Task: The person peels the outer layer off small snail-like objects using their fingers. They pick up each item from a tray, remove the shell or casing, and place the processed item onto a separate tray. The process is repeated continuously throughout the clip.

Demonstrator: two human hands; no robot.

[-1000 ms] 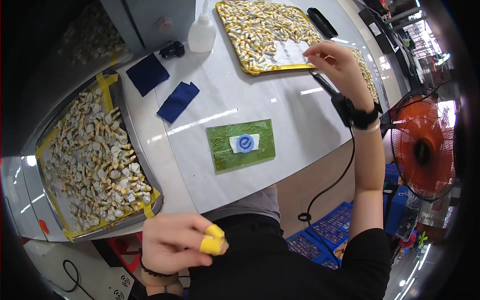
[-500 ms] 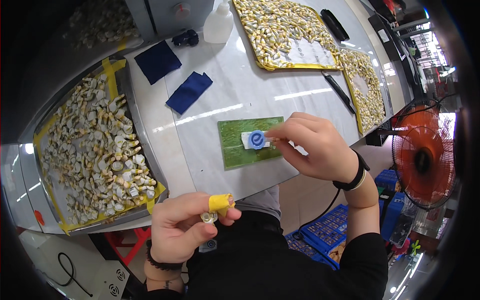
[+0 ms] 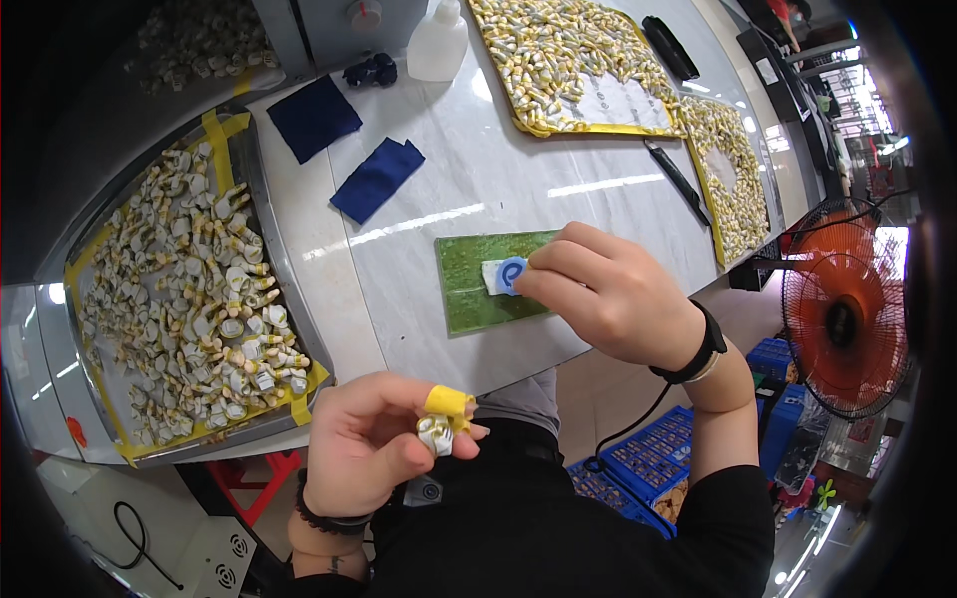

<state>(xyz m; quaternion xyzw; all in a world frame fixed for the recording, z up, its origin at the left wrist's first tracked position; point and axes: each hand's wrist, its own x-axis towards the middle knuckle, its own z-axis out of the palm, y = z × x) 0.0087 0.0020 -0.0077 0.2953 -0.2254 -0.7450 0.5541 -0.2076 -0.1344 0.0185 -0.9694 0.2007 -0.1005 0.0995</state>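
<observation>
My left hand [image 3: 364, 439] pinches a small white and yellow moulded piece [image 3: 436, 436] between thumb and fingers, in front of my body. Yellow tape [image 3: 450, 401] wraps the tip of its index finger. My right hand [image 3: 616, 297] is closed at the fingertips on the edge of a round blue disc [image 3: 510, 273] with a darker curved mark. The disc lies over a small white pad [image 3: 490, 278], which sits on a green rectangular slab [image 3: 467, 311] at the table's near edge. Part of the disc and pad is hidden behind my right fingers.
A tray [image 3: 324, 377] heaped with similar pieces stands at left. Two more filled trays [image 3: 598, 131] [image 3: 720, 261] are at the far right, near a black-handled tool [image 3: 678, 184]. Blue cloths [image 3: 377, 181] and a white bottle [image 3: 437, 48] lie farther back. An orange fan [image 3: 845, 319] stands right.
My right fingers have moved left and closed further over the blue disc. In my left fingers the small piece has turned, so more of its white side shows.
</observation>
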